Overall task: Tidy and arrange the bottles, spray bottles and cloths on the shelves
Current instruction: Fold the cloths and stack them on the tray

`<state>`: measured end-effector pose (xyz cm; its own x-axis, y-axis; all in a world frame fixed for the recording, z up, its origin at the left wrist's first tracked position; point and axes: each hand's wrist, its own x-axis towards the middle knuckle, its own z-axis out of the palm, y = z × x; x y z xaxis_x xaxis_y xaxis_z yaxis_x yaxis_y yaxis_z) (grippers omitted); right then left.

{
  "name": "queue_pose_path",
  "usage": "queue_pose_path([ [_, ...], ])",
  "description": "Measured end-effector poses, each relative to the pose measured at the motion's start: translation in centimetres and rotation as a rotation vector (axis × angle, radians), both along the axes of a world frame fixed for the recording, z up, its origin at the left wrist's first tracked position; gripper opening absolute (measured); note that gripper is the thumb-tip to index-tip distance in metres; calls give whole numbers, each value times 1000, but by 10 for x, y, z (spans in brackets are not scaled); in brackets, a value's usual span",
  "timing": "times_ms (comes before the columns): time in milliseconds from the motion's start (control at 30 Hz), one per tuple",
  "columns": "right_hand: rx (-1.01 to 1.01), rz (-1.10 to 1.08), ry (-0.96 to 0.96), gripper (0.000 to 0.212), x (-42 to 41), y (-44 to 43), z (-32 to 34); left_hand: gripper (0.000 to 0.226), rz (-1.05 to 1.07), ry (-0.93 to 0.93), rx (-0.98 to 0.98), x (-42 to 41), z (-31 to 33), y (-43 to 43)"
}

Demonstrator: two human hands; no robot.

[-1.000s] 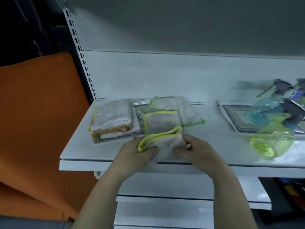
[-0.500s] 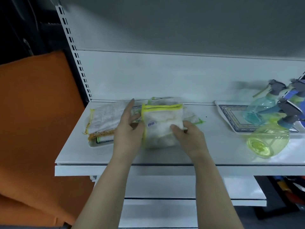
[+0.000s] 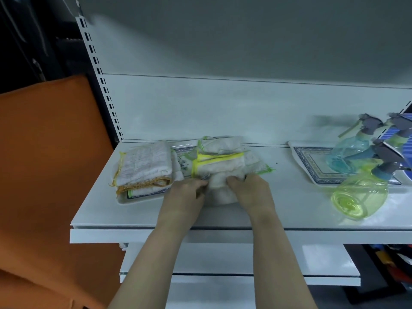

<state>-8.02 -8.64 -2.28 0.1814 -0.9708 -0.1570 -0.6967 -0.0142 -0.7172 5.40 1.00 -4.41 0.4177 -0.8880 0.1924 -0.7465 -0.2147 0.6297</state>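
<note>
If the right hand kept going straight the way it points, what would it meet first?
The right hand grips the yellow-edged cloth, so that comes first. Beyond it probably lies the green-edged cloth, then the shelf's back panel, though depth is unclear.

White metal shelving (image 3: 289,210), grey wall (image 3: 245,36), orange panel (image 3: 49,163)

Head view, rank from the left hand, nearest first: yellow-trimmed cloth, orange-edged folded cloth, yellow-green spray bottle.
From the left hand:
1. yellow-trimmed cloth: gripped by it, mid-shelf.
2. orange-edged folded cloth: on the tray, just to its left.
3. yellow-green spray bottle: far right, beyond the right hand.
</note>
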Motion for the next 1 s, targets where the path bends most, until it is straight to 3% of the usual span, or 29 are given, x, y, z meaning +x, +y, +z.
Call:
queue_pose_path([
  [100, 72, 54, -267, 24, 1, 5, 8, 27, 8, 95, -49, -1, 0, 1],
  [200, 160, 184, -619, 19, -1, 11, 18, 28, 172, 370, -210, -9, 14, 6],
  [300, 287, 334, -965, 26, -7, 18, 36, 60, 226, 781, -296, -13, 32, 12],
  [367, 358, 408, -1050, 30, -8, 17, 45, 58, 141, 1195, -297, -10, 44, 15],
  [433, 343, 439, -985, 29, -5, 12, 45, 38, 63, 1519, -299, -6, 51, 20],
  [467, 294, 440, -888, 28, -2, 10, 44, 35, 34, 1560, -299, -4, 50, 20],
  [567, 105, 397, -536, 31, 4, -1, 41, 22, 201, 1418, -335, -2, 43, 18],
  [700, -107, 127, -317, 42, -1, -52, 40, 18, 348, 1379, -489, 5, 42, 14],
  [900, 32, 161, 145, 93, 33, -98, 22, 23, 396, 1281, -596, 15, 44, 14],
  [1000, -80, 194, 368, 89, 47, -99, 7, 30, 422, 1221, -588, 17, 44, 12],
])
